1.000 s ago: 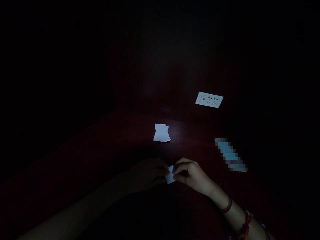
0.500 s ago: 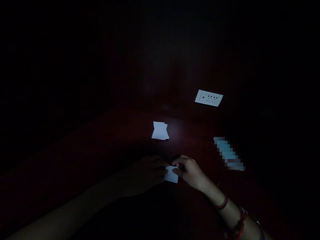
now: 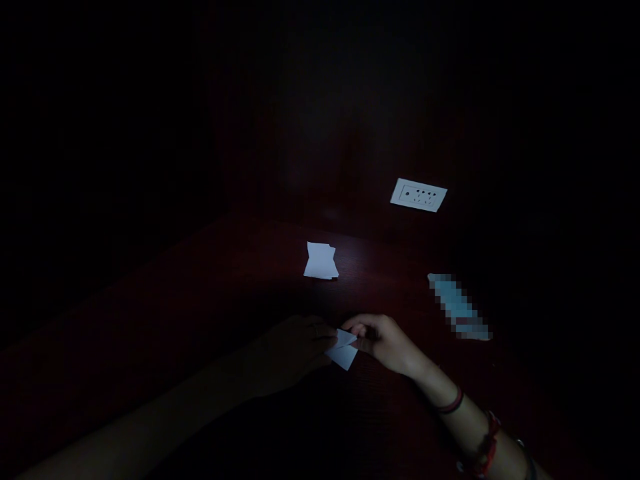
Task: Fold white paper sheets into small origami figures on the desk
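Paper (image 3: 345, 358) is pinched by the curled right hand (image 3: 384, 341); the left hand (image 3: 301, 350) (fingers extended, grip unclear) touches its edge.

On the dark red table (image 3: 370, 267), the shadowed left hand's grip (image 3: 300, 343) touches a small creased white paper (image 3: 345, 359); the right hand's grip (image 3: 384, 340) pinches its raised flap. White sheets (image 3: 321, 261) lie nearer the far edge, beyond which a socket plate (image 3: 419, 195) shows. A pixelated blue oblong (image 3: 457, 303) lies rightward.

no readable text, labels or brands, no legible numbers or signs
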A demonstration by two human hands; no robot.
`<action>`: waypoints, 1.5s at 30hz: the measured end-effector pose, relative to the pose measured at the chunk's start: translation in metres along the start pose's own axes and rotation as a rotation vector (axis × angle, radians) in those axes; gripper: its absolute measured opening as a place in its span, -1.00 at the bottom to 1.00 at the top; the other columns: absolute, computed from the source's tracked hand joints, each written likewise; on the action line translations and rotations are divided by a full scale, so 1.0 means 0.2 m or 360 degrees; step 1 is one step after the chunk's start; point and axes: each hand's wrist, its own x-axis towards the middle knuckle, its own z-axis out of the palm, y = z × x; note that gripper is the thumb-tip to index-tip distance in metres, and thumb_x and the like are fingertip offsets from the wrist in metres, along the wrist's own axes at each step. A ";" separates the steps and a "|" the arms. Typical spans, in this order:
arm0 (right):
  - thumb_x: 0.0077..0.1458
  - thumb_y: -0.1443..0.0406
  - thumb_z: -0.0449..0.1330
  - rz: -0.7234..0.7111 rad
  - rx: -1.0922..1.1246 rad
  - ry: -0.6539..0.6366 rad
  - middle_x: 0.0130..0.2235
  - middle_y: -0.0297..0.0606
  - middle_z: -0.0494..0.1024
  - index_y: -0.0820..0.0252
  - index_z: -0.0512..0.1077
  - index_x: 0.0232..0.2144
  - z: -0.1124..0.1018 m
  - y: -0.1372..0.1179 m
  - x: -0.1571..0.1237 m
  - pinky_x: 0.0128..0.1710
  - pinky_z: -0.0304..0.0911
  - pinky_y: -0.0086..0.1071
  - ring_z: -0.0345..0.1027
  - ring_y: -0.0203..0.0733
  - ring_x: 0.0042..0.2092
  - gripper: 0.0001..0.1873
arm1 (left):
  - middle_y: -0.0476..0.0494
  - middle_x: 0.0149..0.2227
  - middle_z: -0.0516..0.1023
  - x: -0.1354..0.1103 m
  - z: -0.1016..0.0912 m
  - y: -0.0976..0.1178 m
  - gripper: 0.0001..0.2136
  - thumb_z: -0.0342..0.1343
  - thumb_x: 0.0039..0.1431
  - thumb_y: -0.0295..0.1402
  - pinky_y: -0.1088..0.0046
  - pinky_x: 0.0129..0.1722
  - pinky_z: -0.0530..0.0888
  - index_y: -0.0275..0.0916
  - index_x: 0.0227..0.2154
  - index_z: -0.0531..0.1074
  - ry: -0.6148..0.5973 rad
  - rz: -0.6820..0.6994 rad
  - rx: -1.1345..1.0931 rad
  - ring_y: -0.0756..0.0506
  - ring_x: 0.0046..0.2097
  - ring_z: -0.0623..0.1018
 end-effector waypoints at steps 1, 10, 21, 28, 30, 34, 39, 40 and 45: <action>-0.10 0.46 0.09 -0.0062 -0.0059 0.0017 -0.41 -0.32 0.43 0.23 0.40 -0.36 0.00 -0.01 0.00 -0.39 0.17 -0.51 0.26 -0.35 -0.39 -0.81 | -0.04 -0.04 0.30 0.00 -0.01 0.00 -0.70 -0.14 0.15 -0.29 0.33 -0.07 0.21 -0.18 -0.05 0.19 -0.0024 0.0014 0.0003 -0.10 -0.01 0.24; 0.01 0.37 0.04 -0.0406 -0.0372 -0.0021 -0.36 -0.25 0.40 0.23 0.43 -0.41 -0.02 -0.04 0.00 -0.32 0.18 -0.50 0.27 -0.33 -0.31 -0.84 | -0.04 -0.01 0.27 -0.01 -0.04 0.02 -0.69 -0.12 0.15 -0.30 0.31 -0.03 0.17 -0.18 -0.03 0.18 -0.0065 0.0086 -0.0023 -0.10 0.03 0.21; -0.08 0.35 0.10 0.0021 -0.0337 0.0075 -0.50 -0.35 0.40 0.27 0.39 -0.51 0.01 -0.01 0.04 -0.49 0.10 -0.56 0.23 -0.39 -0.46 -0.91 | -0.03 -0.05 0.32 0.00 -0.08 0.05 -0.70 -0.11 0.14 -0.30 0.34 -0.06 0.20 -0.14 -0.05 0.20 -0.0092 0.0027 -0.0066 -0.08 -0.02 0.26; -0.11 0.38 0.09 0.0111 -0.0377 0.0132 -0.51 -0.36 0.40 0.26 0.39 -0.53 0.02 -0.02 0.04 -0.48 0.10 -0.55 0.23 -0.38 -0.46 -0.92 | -0.01 -0.04 0.31 0.00 -0.07 0.06 -0.71 -0.12 0.14 -0.30 0.35 -0.05 0.19 -0.12 -0.05 0.20 -0.0099 -0.0024 -0.0070 -0.07 -0.02 0.27; -0.13 0.39 0.09 0.0113 -0.0374 0.0146 -0.50 -0.36 0.39 0.24 0.38 -0.50 0.03 -0.02 0.04 -0.48 0.10 -0.54 0.23 -0.39 -0.46 -0.93 | -0.01 -0.04 0.30 0.00 -0.07 0.06 -0.71 -0.12 0.14 -0.30 0.33 -0.05 0.19 -0.11 -0.05 0.20 -0.0125 -0.0043 -0.0063 -0.08 -0.01 0.26; -0.14 0.38 0.13 0.0125 -0.0331 0.0178 -0.50 -0.39 0.38 0.22 0.35 -0.42 0.03 -0.01 0.04 -0.52 0.09 -0.56 0.21 -0.41 -0.49 -0.88 | -0.02 -0.04 0.31 0.01 -0.09 0.07 -0.70 -0.12 0.14 -0.28 0.32 -0.06 0.20 -0.11 -0.04 0.18 -0.0138 -0.0047 -0.0076 -0.08 -0.02 0.27; -0.08 0.36 0.11 0.0031 -0.0348 0.0159 -0.52 -0.37 0.38 0.24 0.38 -0.52 0.03 -0.01 0.04 -0.52 0.08 -0.56 0.21 -0.40 -0.48 -0.94 | -0.01 -0.04 0.30 0.02 -0.11 0.08 -0.68 -0.10 0.13 -0.28 0.31 -0.06 0.19 -0.11 -0.03 0.16 -0.0182 -0.0049 -0.0080 -0.10 -0.02 0.26; -0.08 0.36 0.11 0.0005 -0.0372 0.0171 -0.52 -0.37 0.38 0.24 0.39 -0.53 0.03 -0.01 0.04 -0.50 0.08 -0.55 0.22 -0.40 -0.47 -0.93 | 0.00 -0.04 0.30 0.02 -0.11 0.08 -0.68 -0.09 0.13 -0.28 0.31 -0.06 0.19 -0.11 -0.03 0.17 -0.0189 -0.0047 -0.0083 -0.10 -0.02 0.26; -0.09 0.39 0.12 -0.0051 -0.0438 0.0218 -0.49 -0.32 0.41 0.24 0.43 -0.52 0.03 -0.03 0.04 -0.44 0.13 -0.52 0.25 -0.36 -0.44 -0.92 | 0.00 -0.03 0.29 0.02 -0.09 0.08 -0.68 -0.09 0.12 -0.29 0.31 -0.05 0.18 -0.12 -0.03 0.17 -0.0183 -0.0050 -0.0071 -0.10 -0.01 0.23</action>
